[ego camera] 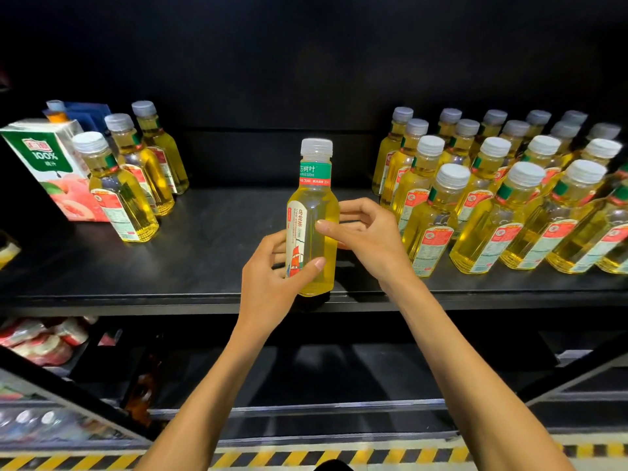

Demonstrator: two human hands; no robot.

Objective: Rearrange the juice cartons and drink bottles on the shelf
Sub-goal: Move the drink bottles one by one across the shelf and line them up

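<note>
A yellow drink bottle (314, 212) with a white cap stands upright near the front edge of the black shelf (210, 253), in the middle gap. My left hand (272, 280) grips its lower body, thumb across the front. My right hand (363, 232) holds its right side, thumb on the front and fingers curled behind. A row of three like bottles (136, 171) stands at the left beside a peach juice carton (51, 168). Several rows of the same bottles (503, 192) fill the right side.
A blue carton (85, 113) sits behind the peach one. Below the shelf lies a lower level with red packets (44, 341) at the left and a brown bottle (144, 389). A yellow-black striped edge (258, 457) runs along the bottom.
</note>
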